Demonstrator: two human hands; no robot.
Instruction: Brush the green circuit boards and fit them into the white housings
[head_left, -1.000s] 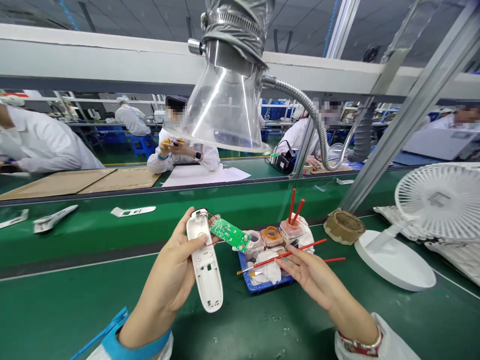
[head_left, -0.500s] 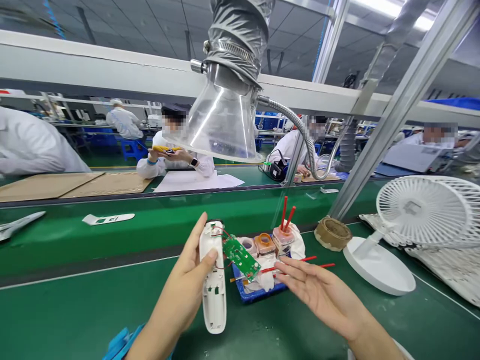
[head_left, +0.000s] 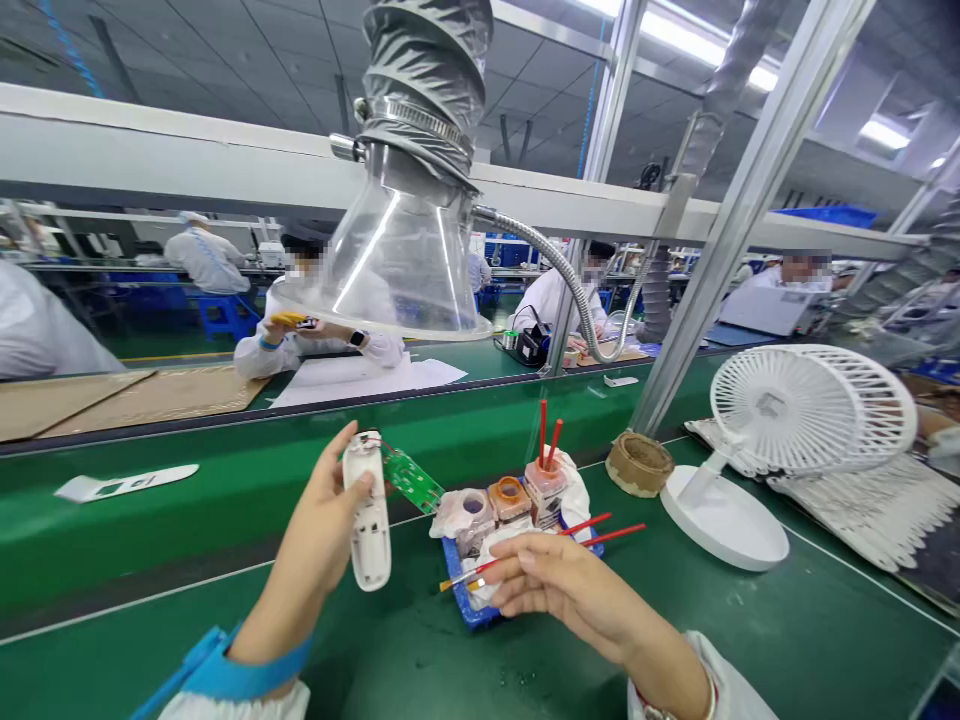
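Note:
My left hand [head_left: 315, 530] is wrapped round a long white plastic shell [head_left: 372, 550], its thumb across the front. A green circuit board [head_left: 414, 482] hangs off the shell's upper right side, near its thin wires. My right hand [head_left: 574, 595] is over the front of a blue tray [head_left: 475, 616], its fingers loosely bent and apart, with nothing visible gripped. Those fingers partly cover red-handled brushes [head_left: 619, 533] lying across the tray; contact is unclear. In the tray stand an orange-rimmed jar [head_left: 510, 492], a jar with upright red sticks [head_left: 546, 480] and white cloth [head_left: 574, 490].
A clear extraction hood [head_left: 409, 260] hangs above the bench. To the right are a roll of brown tape [head_left: 640, 463] and a white fan [head_left: 724, 517]. A white strip-like part [head_left: 127, 484] lies on the green belt. Co-workers [head_left: 315, 330] sit across the line.
My right hand has moved left and down over the tray's brushes, its fingers more bent. The shell and board in my left hand have shifted left. The whole view has also shifted.

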